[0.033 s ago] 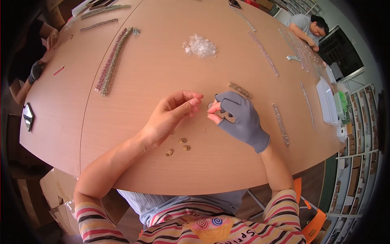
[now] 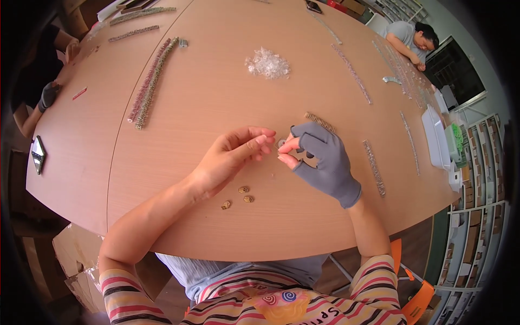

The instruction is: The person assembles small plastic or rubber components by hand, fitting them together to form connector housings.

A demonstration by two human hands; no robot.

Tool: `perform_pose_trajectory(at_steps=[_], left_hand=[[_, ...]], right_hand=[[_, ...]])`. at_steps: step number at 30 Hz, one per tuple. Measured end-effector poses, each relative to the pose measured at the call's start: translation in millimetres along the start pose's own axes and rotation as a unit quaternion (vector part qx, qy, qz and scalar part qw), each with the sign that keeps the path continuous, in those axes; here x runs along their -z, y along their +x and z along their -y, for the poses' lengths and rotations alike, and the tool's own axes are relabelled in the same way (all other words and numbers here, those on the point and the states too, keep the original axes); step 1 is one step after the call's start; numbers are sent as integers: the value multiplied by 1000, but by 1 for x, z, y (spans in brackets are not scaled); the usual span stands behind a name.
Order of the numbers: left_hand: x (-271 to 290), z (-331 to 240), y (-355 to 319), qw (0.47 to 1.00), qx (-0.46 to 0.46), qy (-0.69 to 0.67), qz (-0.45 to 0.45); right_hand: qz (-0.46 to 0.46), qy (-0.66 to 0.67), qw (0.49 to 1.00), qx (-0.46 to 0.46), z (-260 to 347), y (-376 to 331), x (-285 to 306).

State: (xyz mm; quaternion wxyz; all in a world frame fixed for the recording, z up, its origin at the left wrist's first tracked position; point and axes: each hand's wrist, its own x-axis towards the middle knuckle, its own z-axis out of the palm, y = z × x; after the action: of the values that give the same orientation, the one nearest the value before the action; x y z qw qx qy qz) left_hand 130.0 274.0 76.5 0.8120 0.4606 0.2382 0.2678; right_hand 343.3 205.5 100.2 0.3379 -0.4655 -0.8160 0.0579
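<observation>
My bare left hand [image 2: 233,157] is closed above the table, thumb pressed near the curled fingers. Whatever it may hold is too small or hidden to make out. Close on its right is my right hand [image 2: 325,160], in a grey fingerless glove. Its thumb and forefinger pinch a small greyish ring [image 2: 281,143]; the fingertips of both hands are nearly together. Below my left hand lie three small brown-gold pieces [image 2: 244,189]. Just beyond my right hand sits a short stack of brownish ring-like pieces [image 2: 320,121], partly covered by the glove.
Farther off lies a heap of clear pieces [image 2: 267,63]. Long beaded-looking strips [image 2: 154,81] are at the left, more strips [image 2: 374,167] at the right. White trays [image 2: 435,138] line the right edge. A phone [image 2: 38,154] lies far left. Two other people sit at the table.
Both hands have shifted very slightly toward the lower right in the picture, and the table's things a little downward too. The grips look the same.
</observation>
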Motion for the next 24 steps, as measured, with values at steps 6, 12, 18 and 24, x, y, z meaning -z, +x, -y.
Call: perform_pose_trajectory(at_steps=[6,12,18,24], left_hand=[[-2,16,-5,969,23,-186,162],[-2,13,-5,971,3,-218,98],[3,14,-3,964,7,-237,123],[-7,16,-6,988,-3,-151,30]], right_hand=[[-137,-102,979,108,28,3,-3],[-170,-91,979,61,27,2,-1],[-122,-170,974,86,34,4,4],[-81,-243,962,90,40,1,2]])
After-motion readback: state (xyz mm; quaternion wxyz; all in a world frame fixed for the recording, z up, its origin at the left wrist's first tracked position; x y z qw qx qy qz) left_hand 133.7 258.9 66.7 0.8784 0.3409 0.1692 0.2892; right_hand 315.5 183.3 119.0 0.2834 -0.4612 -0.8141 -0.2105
